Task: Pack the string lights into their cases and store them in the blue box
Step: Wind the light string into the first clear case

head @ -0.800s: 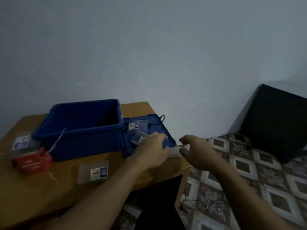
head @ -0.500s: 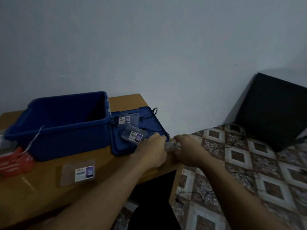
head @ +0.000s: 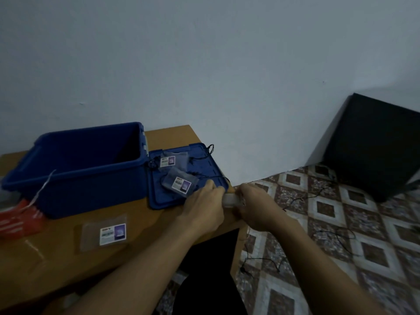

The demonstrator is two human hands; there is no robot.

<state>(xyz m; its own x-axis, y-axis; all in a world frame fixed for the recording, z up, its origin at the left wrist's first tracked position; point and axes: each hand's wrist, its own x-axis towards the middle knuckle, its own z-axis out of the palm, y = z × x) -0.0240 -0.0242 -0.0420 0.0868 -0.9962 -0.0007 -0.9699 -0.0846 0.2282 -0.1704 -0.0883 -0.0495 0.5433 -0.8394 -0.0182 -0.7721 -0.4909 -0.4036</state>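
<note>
the wooden table (head: 68,258) carries the open blue box (head: 91,178), its lid (head: 163,198) flat just to the right. my left hand (head: 202,212) and right hand (head: 256,210) meet at the table's corner, both curled round a small white block (head: 229,198), perhaps the lights' battery pack; it's blurred. two clear cases (head: 179,181) lie on the lid, and a third case (head: 106,233) lies nearer me. thin black wire (head: 302,196) trails over the floor.

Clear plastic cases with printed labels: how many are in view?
3. The front case lies on the brown wooden table before the blue plastic box; the far case and the near case lie on the flat blue lid. Others may be hidden inside the box.
</note>
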